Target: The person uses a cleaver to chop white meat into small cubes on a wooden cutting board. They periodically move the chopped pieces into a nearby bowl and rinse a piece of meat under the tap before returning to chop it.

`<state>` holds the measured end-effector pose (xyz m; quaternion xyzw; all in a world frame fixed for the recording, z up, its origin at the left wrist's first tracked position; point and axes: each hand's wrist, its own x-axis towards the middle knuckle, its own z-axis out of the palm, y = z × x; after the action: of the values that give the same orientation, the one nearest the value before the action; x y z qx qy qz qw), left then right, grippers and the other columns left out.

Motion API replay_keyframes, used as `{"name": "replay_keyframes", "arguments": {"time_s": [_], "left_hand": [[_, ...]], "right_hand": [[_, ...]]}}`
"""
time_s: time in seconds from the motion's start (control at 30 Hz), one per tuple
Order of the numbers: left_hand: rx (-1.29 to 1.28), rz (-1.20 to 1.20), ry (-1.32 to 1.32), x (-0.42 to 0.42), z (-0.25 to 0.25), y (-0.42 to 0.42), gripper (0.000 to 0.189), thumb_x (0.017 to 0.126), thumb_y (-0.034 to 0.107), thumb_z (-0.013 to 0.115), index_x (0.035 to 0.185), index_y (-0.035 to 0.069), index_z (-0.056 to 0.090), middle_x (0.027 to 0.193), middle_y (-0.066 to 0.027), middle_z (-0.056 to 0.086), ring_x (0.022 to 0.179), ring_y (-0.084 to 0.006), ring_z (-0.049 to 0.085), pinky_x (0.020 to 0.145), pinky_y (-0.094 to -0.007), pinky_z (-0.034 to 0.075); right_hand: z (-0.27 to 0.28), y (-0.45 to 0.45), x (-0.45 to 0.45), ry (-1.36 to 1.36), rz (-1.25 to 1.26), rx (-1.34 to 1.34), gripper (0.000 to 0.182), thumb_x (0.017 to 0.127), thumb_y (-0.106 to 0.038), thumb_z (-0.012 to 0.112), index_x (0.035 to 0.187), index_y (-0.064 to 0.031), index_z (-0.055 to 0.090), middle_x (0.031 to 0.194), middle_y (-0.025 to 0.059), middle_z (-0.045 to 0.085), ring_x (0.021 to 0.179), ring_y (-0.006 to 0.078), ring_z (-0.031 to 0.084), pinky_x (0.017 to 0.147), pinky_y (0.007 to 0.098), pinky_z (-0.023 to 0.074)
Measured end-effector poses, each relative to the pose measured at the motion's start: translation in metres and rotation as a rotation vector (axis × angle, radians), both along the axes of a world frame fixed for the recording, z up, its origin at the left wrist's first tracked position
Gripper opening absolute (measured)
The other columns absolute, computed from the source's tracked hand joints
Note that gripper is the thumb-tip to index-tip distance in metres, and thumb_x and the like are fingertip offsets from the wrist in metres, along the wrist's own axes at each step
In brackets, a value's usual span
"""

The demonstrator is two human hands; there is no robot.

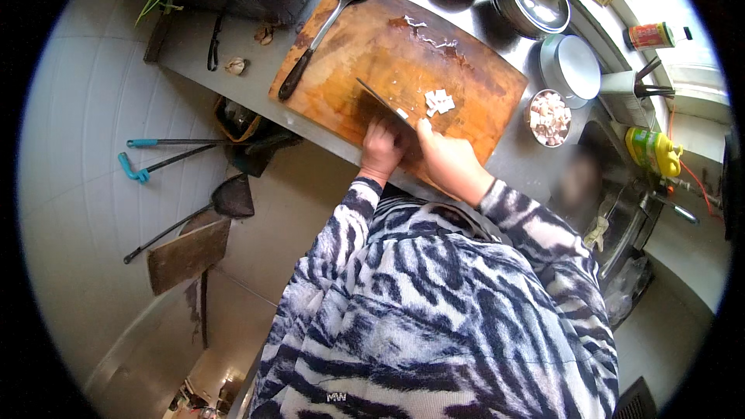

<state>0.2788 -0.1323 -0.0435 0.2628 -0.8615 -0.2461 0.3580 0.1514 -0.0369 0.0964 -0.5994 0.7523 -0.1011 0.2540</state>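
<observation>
My right hand (451, 163) grips a wide-bladed kitchen knife, a cleaver by its shape (384, 102), whose blade stands upright over the wooden cutting board (337, 70). My left hand (382, 148) is on the blade's left side near the board's front edge, fingers curled; whatever lies under them is hidden. One small white piece clings at the blade's edge. Beyond the knife, several small pale cubes of food (439, 102) lie in a little heap on the board. A metal bowl of pale pink diced pieces (549, 119) stands on the counter, right of the board.
A metal spatula (326, 29) with a dark handle lies across the board's left end. Stacked metal bowls (532, 3) and pale plates (573, 67) stand behind and to the right. Garlic (235, 66) lies on the counter at left. A sink (617, 227) and a yellow-green jug (652, 151) are at right.
</observation>
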Motion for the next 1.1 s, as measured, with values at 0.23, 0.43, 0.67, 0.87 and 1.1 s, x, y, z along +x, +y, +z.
{"name": "replay_keyframes", "arguments": {"time_s": [0.23,0.43,0.67,0.87,1.1], "left_hand": [[0.061,-0.005,0.038,-0.001,0.012,0.001,0.017,0.071,0.002,0.07,0.087,0.001,0.064,0.095,-0.014,0.063,0.092,-0.0343,0.059,0.082,-0.0412,0.049],[0.147,-0.007,0.065,0.001,0.021,0.002,0.022,0.071,0.002,0.072,0.091,0.002,0.064,0.095,-0.0121,0.064,0.091,-0.0319,0.06,0.081,-0.0391,0.049],[0.092,-0.012,0.014,0.014,0.024,0.007,0.02,0.071,0.001,0.072,0.089,0.002,0.065,0.093,-0.0127,0.063,0.089,-0.0329,0.059,0.079,-0.0402,0.05],[0.108,-0.009,-0.01,0.01,0.022,0.006,0.021,0.071,0.0,0.07,0.091,0.002,0.065,0.094,-0.0124,0.063,0.09,-0.0328,0.059,0.08,-0.0403,0.05],[0.111,0.028,0.037,0.01,0.019,0.006,0.022,0.069,0.001,0.07,0.091,0.003,0.066,0.098,-0.013,0.064,0.091,-0.0332,0.06,0.08,-0.0408,0.052]], "right_hand": [[0.003,0.05,-0.016,-0.056,-0.17,0.097,0.024,0.091,-0.013,0.054,0.108,-0.0014,0.041,0.071,0.0224,0.062,0.068,0.0422,0.063,0.058,0.0514,0.0485],[0.002,0.061,-0.019,-0.005,-0.183,0.008,0.024,0.093,-0.016,0.055,0.109,-0.0032,0.043,0.066,0.0213,0.062,0.064,0.0408,0.063,0.054,0.0499,0.0472],[0.007,0.062,-0.008,0.004,-0.066,-0.028,0.023,0.088,-0.012,0.056,0.107,-0.0042,0.045,0.072,0.0171,0.064,0.063,0.035,0.065,0.052,0.0457,0.0489],[0.013,0.066,-0.011,0.019,0.003,-0.018,0.025,0.086,-0.013,0.057,0.106,-0.0039,0.045,0.074,0.0159,0.064,0.064,0.0339,0.065,0.053,0.0442,0.05],[0.011,0.077,-0.017,-0.031,0.043,0.011,0.024,0.085,-0.006,0.055,0.106,-0.0011,0.044,0.068,0.0173,0.061,0.059,0.0364,0.062,0.05,0.0457,0.048]]}}
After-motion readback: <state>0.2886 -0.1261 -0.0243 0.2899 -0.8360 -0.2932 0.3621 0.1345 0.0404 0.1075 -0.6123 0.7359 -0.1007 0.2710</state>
